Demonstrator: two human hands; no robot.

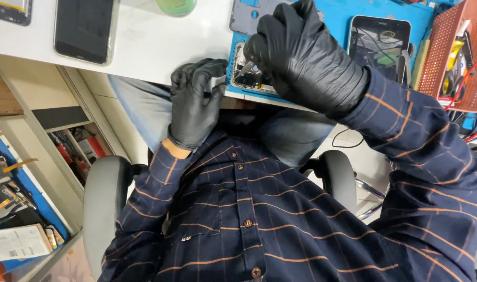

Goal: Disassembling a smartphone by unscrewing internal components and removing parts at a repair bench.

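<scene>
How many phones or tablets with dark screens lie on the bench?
3: a dark-screened phone top left, a partly cropped device at the corner, a cracked-screen device on the blue mat. Others may be hidden.

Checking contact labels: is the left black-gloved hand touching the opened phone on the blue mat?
Touching. The head view shows the left hand's fingertips resting on the near edge of the opened phone on the blue mat, no gap visible.

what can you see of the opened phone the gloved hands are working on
The opened phone with exposed grey and silver internals lies flat on the blue rubber work mat, at the mat's corner near the white desk edge. Only a small part shows, with metal shields and dark components visible; the rest is hidden under the right hand in a black glove. That hand's fingers press a thin metal-tipped tool into it. The left hand in a black glove rests against its near side.
</scene>
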